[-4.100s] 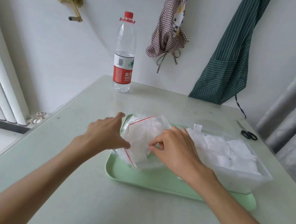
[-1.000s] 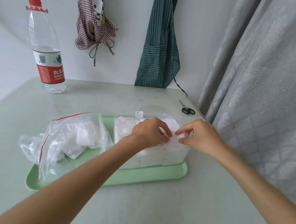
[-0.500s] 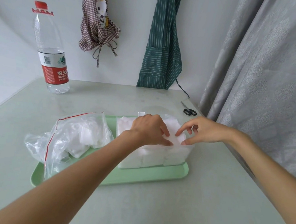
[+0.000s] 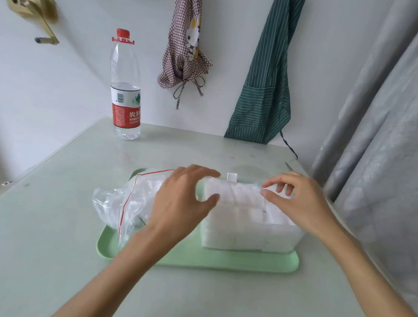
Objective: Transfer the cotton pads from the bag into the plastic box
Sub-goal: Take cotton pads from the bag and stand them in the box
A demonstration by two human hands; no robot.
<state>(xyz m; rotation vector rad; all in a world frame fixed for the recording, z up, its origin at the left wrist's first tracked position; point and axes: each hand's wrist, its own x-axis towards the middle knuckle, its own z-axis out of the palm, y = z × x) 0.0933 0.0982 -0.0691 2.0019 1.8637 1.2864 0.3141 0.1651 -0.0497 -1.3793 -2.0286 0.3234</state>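
A clear plastic box (image 4: pixel 251 235) packed with white cotton pads (image 4: pixel 236 194) stands on the right half of a green tray (image 4: pixel 218 260). To its left on the tray lies a crumpled clear zip bag (image 4: pixel 124 202) with a red seal line and some pads still inside. My left hand (image 4: pixel 182 201) curls its thumb and index finger round the left end of the top row of pads. At that row's right end, my right hand (image 4: pixel 299 205) pinches the pads between thumb and fingertips. The left hand partly hides the bag's mouth.
A water bottle (image 4: pixel 125 91) with a red label stands at the back of the table. Scissors (image 4: pixel 290 166) peek out behind my right hand near the right edge. Two aprons hang on the wall, and a grey curtain (image 4: pixel 395 150) borders the table's right side.
My left hand has moved from the middle of the box to its left end. The right hand stays at the right end of the pad row. The view has swung back left.
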